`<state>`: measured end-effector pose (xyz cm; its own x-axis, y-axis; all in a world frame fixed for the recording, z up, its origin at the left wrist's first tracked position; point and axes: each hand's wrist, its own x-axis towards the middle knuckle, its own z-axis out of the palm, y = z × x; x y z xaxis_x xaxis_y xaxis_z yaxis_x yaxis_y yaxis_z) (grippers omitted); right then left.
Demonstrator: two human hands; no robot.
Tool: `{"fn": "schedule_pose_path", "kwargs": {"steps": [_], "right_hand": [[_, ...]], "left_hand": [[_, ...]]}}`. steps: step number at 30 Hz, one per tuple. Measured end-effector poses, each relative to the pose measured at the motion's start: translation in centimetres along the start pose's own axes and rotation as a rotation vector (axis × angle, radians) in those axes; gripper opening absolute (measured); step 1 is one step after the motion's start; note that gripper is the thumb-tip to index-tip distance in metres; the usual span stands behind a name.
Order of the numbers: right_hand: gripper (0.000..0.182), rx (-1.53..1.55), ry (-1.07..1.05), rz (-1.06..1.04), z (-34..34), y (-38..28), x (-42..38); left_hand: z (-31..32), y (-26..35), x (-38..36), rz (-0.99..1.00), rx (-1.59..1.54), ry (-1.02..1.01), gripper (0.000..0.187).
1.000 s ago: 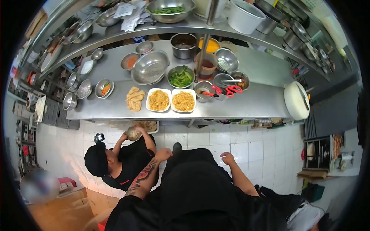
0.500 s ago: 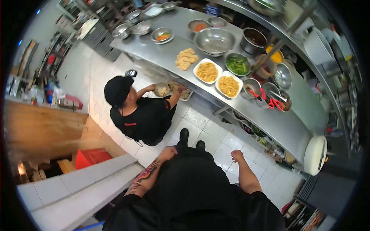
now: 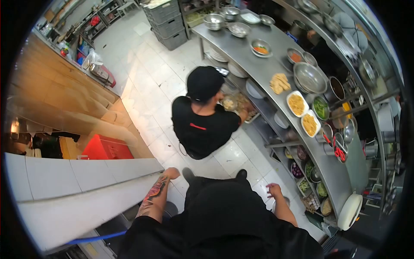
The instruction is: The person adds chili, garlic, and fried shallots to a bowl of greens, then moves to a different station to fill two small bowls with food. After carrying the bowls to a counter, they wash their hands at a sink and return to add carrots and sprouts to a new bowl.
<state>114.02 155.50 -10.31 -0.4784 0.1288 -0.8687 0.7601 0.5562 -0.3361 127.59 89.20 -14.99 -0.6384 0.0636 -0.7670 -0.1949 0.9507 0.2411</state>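
Head view: left hand [image 3: 171, 173] and right hand [image 3: 273, 190] hang open and empty beside a tiled ledge [image 3: 86, 172], hard, slick, grippable only along its edge.

Bright overhead kitchen light, steel glare, fisheye edges bent – black vignette, slight motion blur

Brushed stainless-steel counter [image 3: 276, 64] and shiny metal bowls [image 3: 309, 77] on the right; glossy white floor tiles [image 3: 151, 82]; matt black cloth apron [image 3: 233, 216].
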Motion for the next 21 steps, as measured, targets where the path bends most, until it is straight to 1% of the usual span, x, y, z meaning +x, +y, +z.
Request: {"fn": "schedule_pose_path", "kwargs": {"steps": [1,2,3,4,5,7,8,9,11,12,13,15,16,17,18,19,21], "right_hand": [[0.031,0.009,-0.007,-0.003,1.5,0.0,-1.2],[0.029,0.005,-0.017,0.014,3.1,0.8,-1.4],[0.028,0.009,-0.019,0.027,4.3,1.9,-1.5],[0.028,0.010,-0.115,-0.008,5.1,3.8,-1.8],[0.029,0.010,-0.210,-0.045,6.2,4.1,-2.1],[0.027,-0.168,-0.182,-0.028,9.9,-5.7,-12.7],[0.025,-0.459,-0.219,-0.081,11.9,-3.7,-8.8],[0.025,-0.432,-0.207,-0.083,14.3,-3.5,-7.9],[0.033,-0.163,-0.081,-0.166,17.0,-4.4,-6.6],[0.026,0.010,-0.013,-0.116,18.8,-6.5,-7.6],[0.023,0.128,-0.041,-0.087,20.4,-8.5,-7.9],[0.024,0.161,-0.071,-0.040,23.3,-11.4,-7.6],[0.024,0.080,-0.117,0.002,24.6,-11.5,-5.6],[0.025,0.003,-0.164,0.049,26.2,-11.8,-4.0],[0.027,-0.096,-0.171,0.059,27.4,-12.6,-3.2],[0.027,-0.081,-0.169,0.060,28.7,-13.2,-2.4],[0.030,-0.157,-0.068,0.032,32.6,-13.2,-1.0]], "left_hand": [[2.2,-6.5,2.4,0.003,0.234,-0.084,0.026],[1.5,-10.5,1.0,0.015,0.248,-0.062,0.026],[0.3,-13.7,-0.7,-0.218,0.198,0.059,0.020],[-0.6,-17.6,-1.5,-0.444,0.139,0.188,0.017],[-0.1,-23.2,-1.7,-0.365,0.190,0.156,0.024],[-0.6,-29.9,-4.2,-0.410,0.203,0.007,0.020],[-0.7,-32.3,-5.8,-0.435,0.204,-0.065,0.020],[-0.8,-34.1,-7.1,-0.451,0.207,-0.125,0.020],[-0.2,-36.5,-8.6,-0.463,0.216,-0.220,0.024],[0.4,-37.2,-8.8,-0.460,0.221,-0.267,0.027],[1.4,-37.8,-8.5,-0.450,0.238,-0.316,0.031],[4.1,-38.5,-6.7,-0.388,0.311,-0.427,0.038],[5.1,-39.7,-5.2,-0.319,0.317,-0.521,0.042],[6.0,-38.3,-4.8,-0.337,0.493,-0.455,0.037],[4.6,-37.7,-4.6,-0.332,0.424,-0.436,0.037],[2.8,-37.4,-3.3,-0.341,0.330,-0.408,0.038],[-0.9,-37.0,0.5,-0.331,0.202,-0.335,0.039]]}}
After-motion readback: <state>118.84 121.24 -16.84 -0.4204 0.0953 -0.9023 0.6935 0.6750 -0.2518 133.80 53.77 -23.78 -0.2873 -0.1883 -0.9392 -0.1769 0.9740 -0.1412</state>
